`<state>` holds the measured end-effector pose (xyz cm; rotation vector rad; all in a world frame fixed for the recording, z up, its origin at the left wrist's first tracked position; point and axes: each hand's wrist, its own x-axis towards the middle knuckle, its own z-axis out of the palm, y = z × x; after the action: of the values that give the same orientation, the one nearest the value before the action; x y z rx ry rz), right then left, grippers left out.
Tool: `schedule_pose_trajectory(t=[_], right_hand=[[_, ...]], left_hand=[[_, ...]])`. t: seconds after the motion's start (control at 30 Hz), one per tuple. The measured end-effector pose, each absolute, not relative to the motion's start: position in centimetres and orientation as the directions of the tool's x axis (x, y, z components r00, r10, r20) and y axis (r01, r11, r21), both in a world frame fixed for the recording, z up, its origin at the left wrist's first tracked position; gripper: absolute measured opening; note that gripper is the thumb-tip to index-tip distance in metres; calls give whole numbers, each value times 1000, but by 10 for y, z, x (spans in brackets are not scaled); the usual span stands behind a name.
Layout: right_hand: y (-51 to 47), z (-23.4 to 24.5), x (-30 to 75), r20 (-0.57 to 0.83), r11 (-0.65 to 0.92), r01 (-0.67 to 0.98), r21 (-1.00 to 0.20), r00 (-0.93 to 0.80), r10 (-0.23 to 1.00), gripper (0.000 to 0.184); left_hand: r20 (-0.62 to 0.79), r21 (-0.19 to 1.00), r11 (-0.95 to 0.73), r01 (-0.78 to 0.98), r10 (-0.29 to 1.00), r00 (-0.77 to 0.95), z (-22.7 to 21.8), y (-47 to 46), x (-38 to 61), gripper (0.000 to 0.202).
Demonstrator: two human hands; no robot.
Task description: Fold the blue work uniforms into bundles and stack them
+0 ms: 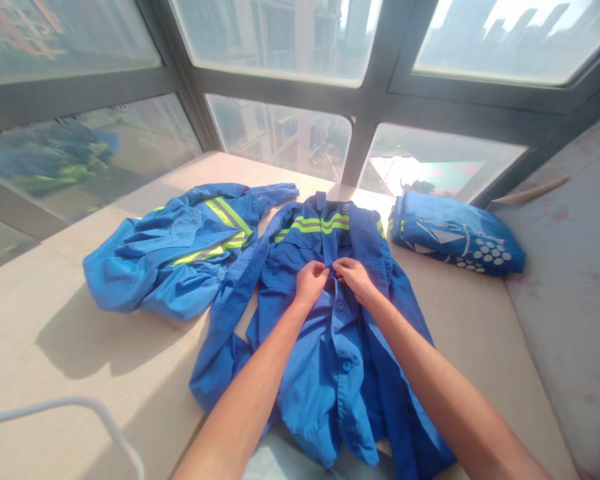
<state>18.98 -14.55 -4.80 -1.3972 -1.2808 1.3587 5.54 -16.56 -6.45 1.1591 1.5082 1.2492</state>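
Note:
A blue work jacket (305,360) with yellow-green and grey reflective stripes lies face up in front of me, collar toward the window. My left hand (311,283) pinches the front placket at chest height, fingertips closed on the cloth. Just to its right, my right hand (353,277) pinches the placket's other edge, and the two sets of fingertips almost meet. Whether a button sits between them is hidden. Below the hands the front hangs apart, with a button (347,366) showing on the lower placket. Both sleeves lie along the jacket's sides.
A second blue striped jacket (180,233) lies crumpled on the left. On the right, by the wall, is a folded blue bundle (455,233) with white print. A white cable (95,403) curves over the sill (35,320) at lower left. Framed windows (280,133) border the far side.

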Motion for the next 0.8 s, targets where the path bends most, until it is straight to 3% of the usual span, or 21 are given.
schedule_pose_trajectory(t=[0.13, 0.33, 0.47, 0.7, 0.8], right_hand=[[-143, -47, 195, -155, -134, 229, -964, -78, 985, 24], [-143, -44, 195, -261, -239, 177, -955, -107, 960, 24], [-145, -42, 197, -253, -229, 177, -957, -131, 959, 25], [-147, -49, 197, -42, -11, 208, -978, -149, 988, 31], [-146, -54, 197, -25, 10, 236, -972, -147, 989, 25]], left_hand=[[26, 976, 21, 218, 977, -213, -64, -170, 60, 6], [97, 943, -38, 331, 982, -163, -65, -174, 62, 8], [106, 930, -25, 366, 974, -202, -66, -174, 63, 7], [12, 985, 32, 171, 968, -250, -66, -169, 58, 10], [-36, 993, 60, 101, 973, -228, -68, -165, 56, 10]])
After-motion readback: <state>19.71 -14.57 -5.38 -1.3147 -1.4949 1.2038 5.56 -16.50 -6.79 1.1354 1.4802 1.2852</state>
